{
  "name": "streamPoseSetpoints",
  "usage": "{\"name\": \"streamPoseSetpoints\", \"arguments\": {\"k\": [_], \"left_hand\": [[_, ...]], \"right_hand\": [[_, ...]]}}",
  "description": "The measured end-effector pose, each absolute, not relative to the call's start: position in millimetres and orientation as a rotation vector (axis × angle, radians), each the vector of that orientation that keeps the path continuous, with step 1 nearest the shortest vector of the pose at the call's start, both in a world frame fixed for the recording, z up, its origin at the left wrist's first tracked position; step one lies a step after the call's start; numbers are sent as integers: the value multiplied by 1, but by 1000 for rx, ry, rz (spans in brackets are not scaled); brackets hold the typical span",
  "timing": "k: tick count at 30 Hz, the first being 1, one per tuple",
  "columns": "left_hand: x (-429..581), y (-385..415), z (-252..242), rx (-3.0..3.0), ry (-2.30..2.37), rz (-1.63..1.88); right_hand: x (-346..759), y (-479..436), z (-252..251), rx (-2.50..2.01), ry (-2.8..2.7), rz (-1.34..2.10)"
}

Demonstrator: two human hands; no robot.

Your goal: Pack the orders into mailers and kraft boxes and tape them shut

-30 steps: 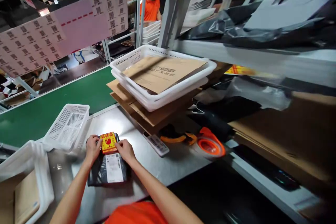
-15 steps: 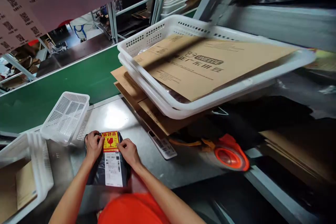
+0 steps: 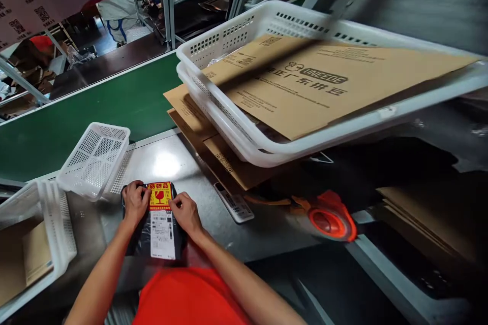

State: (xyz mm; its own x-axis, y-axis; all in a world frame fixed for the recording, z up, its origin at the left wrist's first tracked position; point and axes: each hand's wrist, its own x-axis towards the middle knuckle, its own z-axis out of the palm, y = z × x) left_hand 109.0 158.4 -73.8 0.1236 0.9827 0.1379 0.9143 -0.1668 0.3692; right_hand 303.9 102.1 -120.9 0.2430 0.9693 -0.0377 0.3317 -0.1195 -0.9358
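A black plastic-wrapped parcel (image 3: 142, 244) lies flat on the metal table in front of my body. A yellow and red fragile sticker (image 3: 159, 196) with a wine glass sign covers its far end, above a white shipping label (image 3: 162, 235). Bent fingers of my left hand (image 3: 134, 201) rest over the parcel's far left corner, thumb and fingertips at the sticker's left edge. On the opposite side, my right hand (image 3: 187, 214) has thumb and forefinger pinched at the sticker's right edge. The fingertips partly hide the contact.
Right of the parcel lie a white phone-like device (image 3: 235, 204) and an orange tape dispenser (image 3: 331, 218). Large white trays (image 3: 274, 150) with cardboard mailers (image 3: 290, 86) overhang the table. A small white basket (image 3: 95, 160) and stacked baskets (image 3: 57, 223) stand left, beside a green belt (image 3: 87, 99).
The camera view has shifted slightly, so the surroundings sit a little differently in the picture. Both hands stay at the sticker's edges, and the parcel keeps its place on the table.
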Motion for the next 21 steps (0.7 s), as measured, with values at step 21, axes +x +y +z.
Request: {"name": "streamPoseSetpoints", "arguments": {"k": [21], "left_hand": [[109,162,-73,2290,1882,452]], "right_hand": [[301,104,-117,-1686,-1271,869]]}}
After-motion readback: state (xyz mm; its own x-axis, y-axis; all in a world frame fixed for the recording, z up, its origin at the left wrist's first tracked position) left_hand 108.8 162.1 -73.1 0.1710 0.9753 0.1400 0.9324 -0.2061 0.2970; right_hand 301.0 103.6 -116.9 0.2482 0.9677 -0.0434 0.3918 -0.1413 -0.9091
